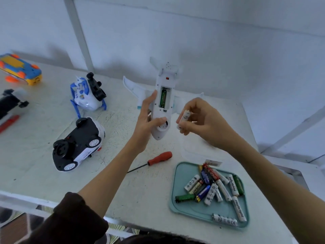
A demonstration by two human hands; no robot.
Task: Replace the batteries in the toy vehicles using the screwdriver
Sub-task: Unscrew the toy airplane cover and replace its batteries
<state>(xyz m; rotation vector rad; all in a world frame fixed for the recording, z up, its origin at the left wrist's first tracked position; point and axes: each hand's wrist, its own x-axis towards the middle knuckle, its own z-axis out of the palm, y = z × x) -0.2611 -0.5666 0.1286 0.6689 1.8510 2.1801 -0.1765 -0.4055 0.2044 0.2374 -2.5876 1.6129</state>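
White toy plane (161, 110), belly up, compartment open with one green battery (163, 98) seated, gripped above table (44, 173) by left hand (146, 124); right hand (202, 120) pinching white batteries (183, 118) (count unclear); screwdriver (154, 160) beside teal tray (179, 205).

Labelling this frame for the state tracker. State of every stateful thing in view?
toy plane: belly up, battery bay open, one green battery inside
left hand: holds the plane
right hand: pinches white batteries
white batteries: out of the bay, held beside the plane
screwdriver: lying on the table, untouched
tray: holds loose batteries
police car: upside down
blue and white toy: tipped over
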